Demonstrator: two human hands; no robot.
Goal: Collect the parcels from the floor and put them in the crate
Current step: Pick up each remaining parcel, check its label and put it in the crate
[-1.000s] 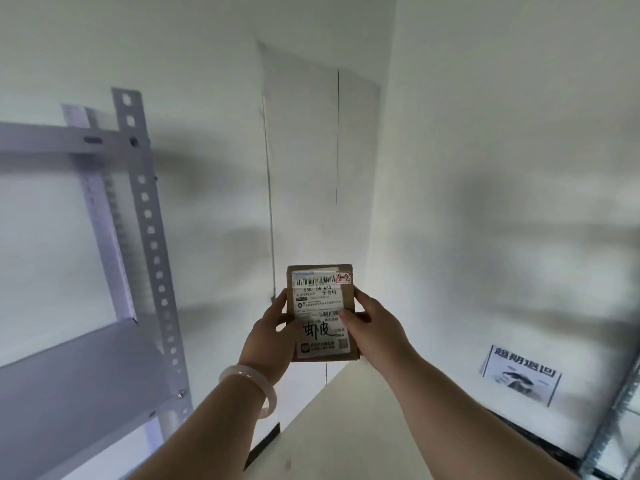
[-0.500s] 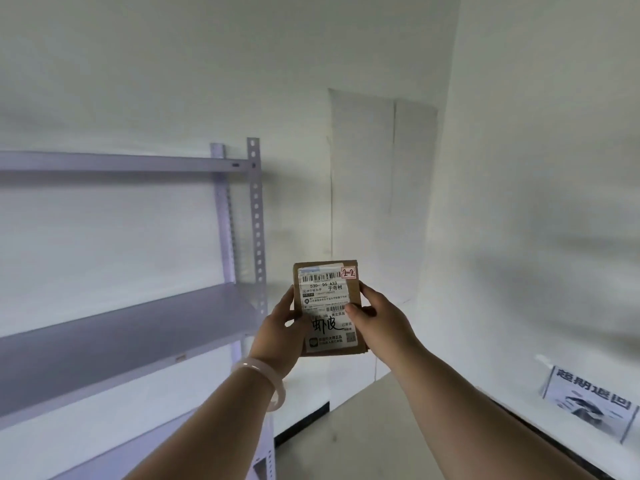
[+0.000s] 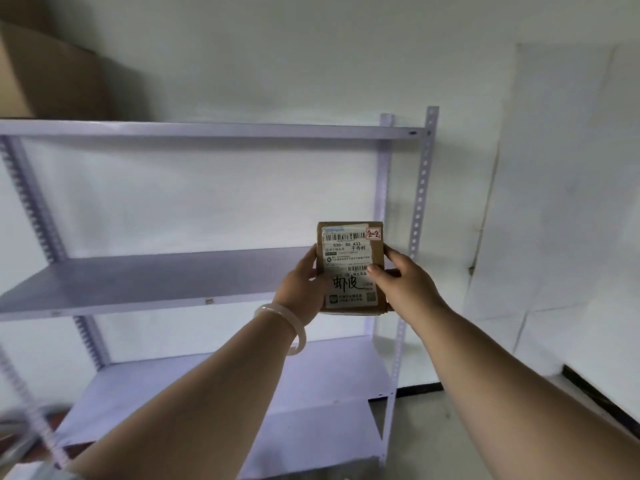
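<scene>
Up in the far left corner there's a big cardboard box (image 3: 52,71) sitting on top of a pale metal shelf rack (image 3: 214,129), and the rack's own shelves look bare from here. No crate anywhere that I can see, and barely any floor either, so I can't tell where this thing is headed.

The left hand (image 3: 303,284), pale bangle (image 3: 282,327) on that wrist, is wrapped around the left edge of the parcel (image 3: 349,265), thumb on the front near the lower half. The parcel itself is a small flat brown carton held upright at about chest height in front of the rack's right post, label (image 3: 349,268) facing the person. Right hand (image 3: 403,282) is closed on the right edge, thumb pressing on the label, fingers curled behind.

My guess: it's light, stiff cardboard, not fragile-looking, and the paper label gives decent friction. Pinching the two long edges like that seems plenty, honestly one hand across the width would probably do. Main risk is just dinging a corner if it's dropped in carelessly.
</scene>
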